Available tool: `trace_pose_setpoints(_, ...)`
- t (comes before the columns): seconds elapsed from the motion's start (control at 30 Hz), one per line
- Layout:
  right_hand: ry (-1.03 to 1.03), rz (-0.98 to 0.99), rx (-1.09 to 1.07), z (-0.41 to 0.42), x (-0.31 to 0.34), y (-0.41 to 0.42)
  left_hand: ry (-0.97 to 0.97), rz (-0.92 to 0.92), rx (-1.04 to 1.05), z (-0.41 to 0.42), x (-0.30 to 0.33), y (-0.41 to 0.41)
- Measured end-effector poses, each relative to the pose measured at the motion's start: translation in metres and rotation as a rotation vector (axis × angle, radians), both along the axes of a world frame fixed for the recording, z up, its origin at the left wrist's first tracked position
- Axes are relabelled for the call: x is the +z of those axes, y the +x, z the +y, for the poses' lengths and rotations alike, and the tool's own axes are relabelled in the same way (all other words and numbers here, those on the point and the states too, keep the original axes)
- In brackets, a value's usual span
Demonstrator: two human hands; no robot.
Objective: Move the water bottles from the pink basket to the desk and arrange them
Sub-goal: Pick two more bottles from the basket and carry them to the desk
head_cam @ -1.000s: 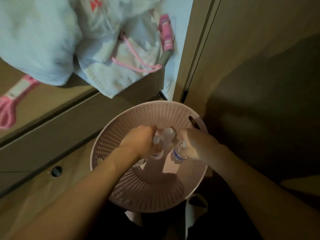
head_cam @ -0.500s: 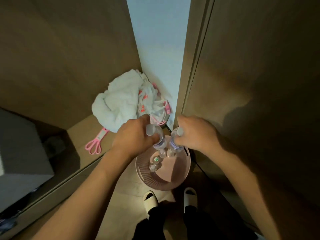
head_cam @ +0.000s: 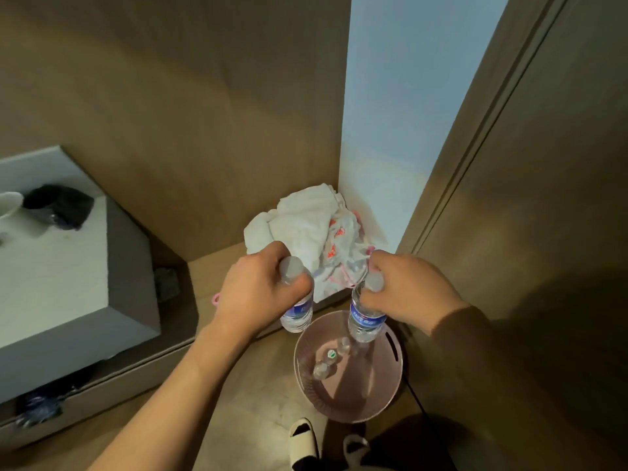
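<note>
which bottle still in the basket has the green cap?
The middle one of the three bottles left standing in the pink basket: the green-capped bottle. The two either side, clear-capped bottles, show pale caps.

Dim warm light, heavy shadow at right – soft focus, wide-angle bending at edges

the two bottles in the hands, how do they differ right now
The left-hand bottle is held by the left hand off to the side of the pink basket, over the floor; the right-hand bottle hangs from the right hand directly over the basket. The left-hand bottle's body is mostly hidden behind the fingers; the right-hand bottle shows more of its blue label. Both are clear, pale-capped, upright and gripped near the neck.
</note>
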State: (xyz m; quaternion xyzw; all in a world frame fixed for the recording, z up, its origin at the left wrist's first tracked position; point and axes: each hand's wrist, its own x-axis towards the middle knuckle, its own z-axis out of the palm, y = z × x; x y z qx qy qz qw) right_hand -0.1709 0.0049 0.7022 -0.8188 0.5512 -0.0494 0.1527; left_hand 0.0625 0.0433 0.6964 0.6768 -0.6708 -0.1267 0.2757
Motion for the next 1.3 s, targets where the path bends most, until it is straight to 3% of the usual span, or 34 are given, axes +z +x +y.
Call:
trace_pose_setpoints(0.13,-0.027,-0.015,0.128,0.001,0.006,0.030,-0.008,0.081,0.133,0.033,0.006,0.016)
trace_pose_setpoints(0.4,-0.039,-0.056,0.509,0.028,0.018,0.128,-0.098,0.159,0.598,0.140,0.016,0.054)
trace_pose_setpoints(0.6,0.053,-0.050,0.737,0.081,0.032,0.220,-0.170,0.110,0.885,0.231,0.022,0.106)
trace_pose_setpoints(0.77,0.015,-0.020,0.923,0.148,0.034,0.328,-0.235,0.110,1.108,0.322,0.022,0.177)
trace_pose_setpoints(1.3,0.069,-0.050,1.194,0.354,0.031,0.625,-0.226,0.081,1.402,0.540,0.028,0.416)
